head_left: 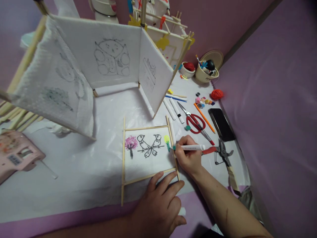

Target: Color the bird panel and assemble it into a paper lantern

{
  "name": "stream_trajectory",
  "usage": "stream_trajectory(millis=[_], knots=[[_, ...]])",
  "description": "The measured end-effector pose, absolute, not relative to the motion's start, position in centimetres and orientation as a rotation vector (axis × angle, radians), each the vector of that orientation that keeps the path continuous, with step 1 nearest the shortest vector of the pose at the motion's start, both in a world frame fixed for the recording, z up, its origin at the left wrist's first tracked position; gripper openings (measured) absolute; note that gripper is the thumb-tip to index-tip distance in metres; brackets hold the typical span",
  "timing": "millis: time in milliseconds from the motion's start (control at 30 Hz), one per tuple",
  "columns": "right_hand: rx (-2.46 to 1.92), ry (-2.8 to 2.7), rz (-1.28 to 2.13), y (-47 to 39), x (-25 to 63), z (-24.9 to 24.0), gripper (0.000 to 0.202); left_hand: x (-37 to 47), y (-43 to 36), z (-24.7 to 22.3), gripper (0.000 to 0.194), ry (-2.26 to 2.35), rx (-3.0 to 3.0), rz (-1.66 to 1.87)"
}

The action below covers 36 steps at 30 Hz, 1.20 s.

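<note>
A small wooden-stick frame (146,181) holding white cloth lies flat before me. On its cloth are two birds in black line (149,145), a pink and black tree (130,145) at the left, and a yellow and green shape (167,142) at the right. My right hand (188,157) grips a white marker pen (190,147) with a green end, its tip at the green part of that shape. My left hand (160,205) rests with fingers spread on the frame's lower right corner.
A standing folding screen (116,77) with drawn panels rises behind. Scissors (195,123), pliers (224,153), a phone (222,124), an orange pencil (204,118) and red yarn (217,94) lie at the right. A pink glue gun (18,155) lies at the left.
</note>
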State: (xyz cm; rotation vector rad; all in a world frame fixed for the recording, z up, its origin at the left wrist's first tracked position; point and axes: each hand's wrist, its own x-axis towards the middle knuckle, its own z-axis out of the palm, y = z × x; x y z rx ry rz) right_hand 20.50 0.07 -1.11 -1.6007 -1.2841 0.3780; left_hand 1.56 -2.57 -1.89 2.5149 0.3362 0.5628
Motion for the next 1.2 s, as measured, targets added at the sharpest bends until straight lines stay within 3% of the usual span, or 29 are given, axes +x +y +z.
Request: stream_trajectory(millis=[1200], knots=[[-1.63, -1.335, 0.307, 0.06, 20.49, -0.99, 0.018, 1.5, -2.67, -2.0, 0.037, 0.323, 2.507, 0.56]])
